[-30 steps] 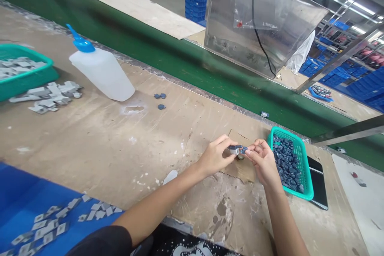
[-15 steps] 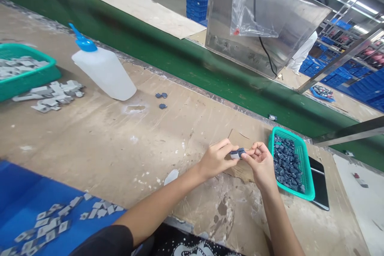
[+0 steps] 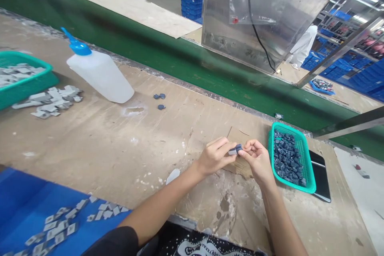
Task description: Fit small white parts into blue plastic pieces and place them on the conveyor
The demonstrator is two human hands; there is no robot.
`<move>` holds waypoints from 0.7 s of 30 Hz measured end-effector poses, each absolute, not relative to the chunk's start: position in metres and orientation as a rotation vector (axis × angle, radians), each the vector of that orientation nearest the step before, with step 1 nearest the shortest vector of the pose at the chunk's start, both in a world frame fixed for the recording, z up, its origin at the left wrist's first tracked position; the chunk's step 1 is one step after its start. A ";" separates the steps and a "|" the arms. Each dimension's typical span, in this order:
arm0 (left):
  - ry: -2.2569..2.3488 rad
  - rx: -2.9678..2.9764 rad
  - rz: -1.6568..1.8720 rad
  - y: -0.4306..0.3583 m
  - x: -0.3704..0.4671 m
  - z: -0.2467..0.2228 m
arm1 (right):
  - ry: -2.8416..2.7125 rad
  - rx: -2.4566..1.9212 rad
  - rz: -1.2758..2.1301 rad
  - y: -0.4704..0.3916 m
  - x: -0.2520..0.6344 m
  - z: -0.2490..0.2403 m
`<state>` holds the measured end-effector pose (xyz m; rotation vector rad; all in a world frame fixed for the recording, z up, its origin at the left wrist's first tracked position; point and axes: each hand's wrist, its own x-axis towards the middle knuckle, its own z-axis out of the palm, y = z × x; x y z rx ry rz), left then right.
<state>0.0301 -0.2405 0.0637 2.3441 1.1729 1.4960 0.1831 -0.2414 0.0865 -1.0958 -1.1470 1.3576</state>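
Note:
My left hand (image 3: 213,155) and my right hand (image 3: 257,160) meet above a scrap of cardboard (image 3: 239,136) on the worn workbench (image 3: 126,136). Between their fingertips they pinch a small grey and dark blue part (image 3: 235,150). The left thumb and forefinger grip its grey end, and the right fingers hold the dark blue end. Just right of my right hand stands a green basket (image 3: 306,156) filled with several small dark blue pieces (image 3: 285,158).
A white squeeze bottle with a blue cap (image 3: 97,71) lies at the left, near a green tray (image 3: 21,84) and loose grey metal pieces (image 3: 49,100). Three dark blue pieces (image 3: 160,100) lie mid-bench. More grey pieces (image 3: 75,218) sit on a blue mat. A green conveyor (image 3: 192,64) runs behind.
Both hands have drawn slightly closer together and a little leftward, still pinching the small part, with the two ends now pressed together. The view shifted slightly.

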 end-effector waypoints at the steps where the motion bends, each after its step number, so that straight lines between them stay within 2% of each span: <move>1: 1.153 2.286 1.472 -0.240 0.030 0.064 | -1.148 -1.090 1.380 -0.241 0.185 0.086; 10: 1.268 1.569 1.255 -0.200 0.018 0.069 | -0.828 -0.872 1.257 -0.254 0.237 0.102; 16: 1.468 1.953 0.865 -0.101 0.029 0.066 | -0.755 -0.833 1.273 -0.270 0.245 0.101; 21: 1.673 2.072 0.747 -0.031 0.040 0.070 | -0.630 -0.792 1.291 -0.275 0.239 0.103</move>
